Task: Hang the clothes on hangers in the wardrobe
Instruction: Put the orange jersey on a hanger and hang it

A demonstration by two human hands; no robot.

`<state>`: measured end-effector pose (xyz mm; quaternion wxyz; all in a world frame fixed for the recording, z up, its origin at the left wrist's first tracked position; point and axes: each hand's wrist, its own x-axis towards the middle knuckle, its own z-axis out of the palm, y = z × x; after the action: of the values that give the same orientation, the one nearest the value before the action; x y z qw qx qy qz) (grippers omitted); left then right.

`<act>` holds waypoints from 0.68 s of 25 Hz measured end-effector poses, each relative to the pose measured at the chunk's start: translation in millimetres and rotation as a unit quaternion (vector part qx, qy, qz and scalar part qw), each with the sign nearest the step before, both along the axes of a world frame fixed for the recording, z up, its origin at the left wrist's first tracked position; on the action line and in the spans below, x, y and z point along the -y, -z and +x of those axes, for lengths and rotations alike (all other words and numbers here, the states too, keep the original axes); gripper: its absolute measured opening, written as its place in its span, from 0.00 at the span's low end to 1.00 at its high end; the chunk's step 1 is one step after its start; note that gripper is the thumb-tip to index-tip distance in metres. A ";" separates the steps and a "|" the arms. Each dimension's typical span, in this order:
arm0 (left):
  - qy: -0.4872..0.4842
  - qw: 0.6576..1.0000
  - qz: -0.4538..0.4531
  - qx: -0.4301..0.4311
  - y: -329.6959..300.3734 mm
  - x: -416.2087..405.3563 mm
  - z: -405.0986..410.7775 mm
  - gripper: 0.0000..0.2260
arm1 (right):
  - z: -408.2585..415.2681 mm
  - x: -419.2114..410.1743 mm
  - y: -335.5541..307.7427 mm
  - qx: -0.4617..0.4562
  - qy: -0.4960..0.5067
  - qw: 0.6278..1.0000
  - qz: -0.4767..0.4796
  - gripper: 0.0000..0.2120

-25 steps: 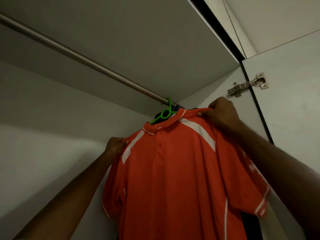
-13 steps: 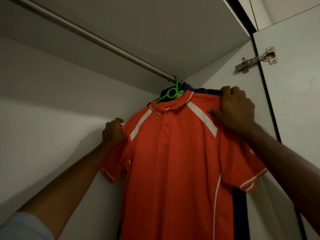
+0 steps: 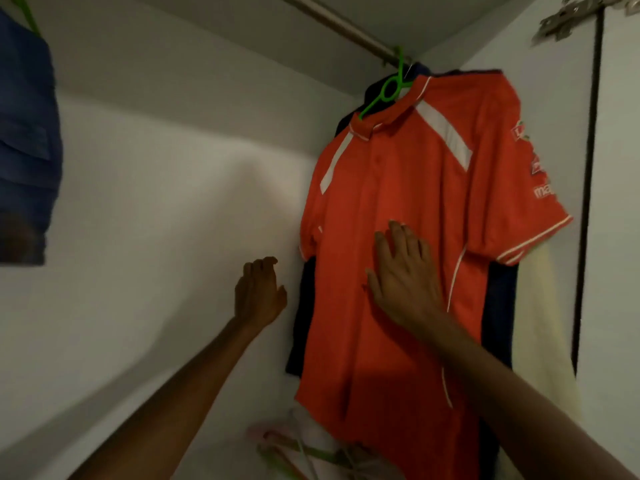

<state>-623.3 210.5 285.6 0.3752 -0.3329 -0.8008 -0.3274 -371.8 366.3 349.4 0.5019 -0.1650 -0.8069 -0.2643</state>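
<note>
An orange polo shirt [image 3: 408,174] with white stripes hangs on a green hanger [image 3: 391,88] from the metal rail [image 3: 339,22] at the right end of the wardrobe. My right hand [image 3: 405,275] lies flat against the shirt's front, fingers spread, holding nothing. My left hand [image 3: 258,292] hovers just left of the shirt, fingers loosely apart and empty, apart from the cloth. A dark garment [image 3: 301,327] hangs behind the orange shirt.
A blue garment [image 3: 27,133] hangs at the far left on another green hanger. A cream cloth [image 3: 540,341] hangs at the right by the door with a metal hinge [image 3: 568,19]. Several loose hangers [image 3: 298,448] lie on the wardrobe floor below.
Both hands let go of the shirt's shoulders and dropped down. The right now rests on the chest, the left beside the hem. The view tilted downward.
</note>
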 end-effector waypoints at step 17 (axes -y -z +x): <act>-0.285 0.936 -0.104 0.177 246.3 209.5 271.6 0.35 | 56.8 109.3 279.9 0.219 -0.242 0.915 -0.238 0.33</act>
<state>-351.7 1.0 39.3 0.2682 -0.0642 -0.9451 -0.1752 -315.0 257.0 69.6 0.3068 -0.0175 -0.9510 0.0352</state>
